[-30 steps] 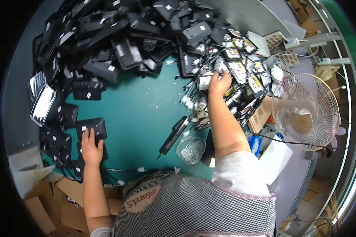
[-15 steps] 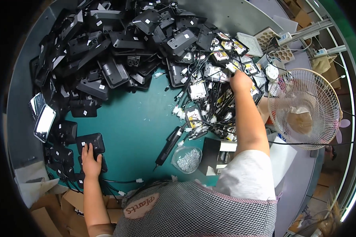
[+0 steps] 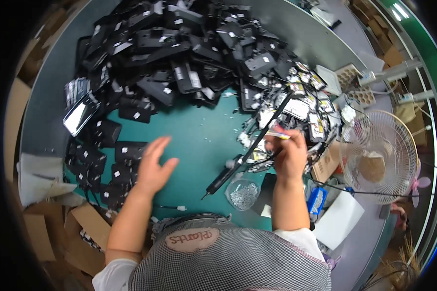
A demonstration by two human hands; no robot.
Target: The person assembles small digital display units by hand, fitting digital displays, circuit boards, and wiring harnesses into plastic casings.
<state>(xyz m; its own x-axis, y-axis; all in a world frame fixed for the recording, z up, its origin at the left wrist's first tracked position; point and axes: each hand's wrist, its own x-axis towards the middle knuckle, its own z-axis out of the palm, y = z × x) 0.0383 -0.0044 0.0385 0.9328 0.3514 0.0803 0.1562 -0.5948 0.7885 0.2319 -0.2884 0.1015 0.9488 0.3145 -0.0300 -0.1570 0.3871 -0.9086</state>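
One green tabletop point(image 3: 194, 145), heaped with dozens of black casings point(image 3: 179, 53). One fan point(image 3: 378, 155), one electric screwdriver point(image 3: 224, 177), one screw cup point(image 3: 243, 193). Left hand point(image 3: 153, 167) now lifted off the casings, spread, empty. Right hand point(image 3: 289, 153) pulled back, closed on one cabled circuit board point(image 3: 277, 135) above tabletop.

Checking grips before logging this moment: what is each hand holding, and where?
Right hand pinches a small board by its near end; the left hand is open, holding nothing.
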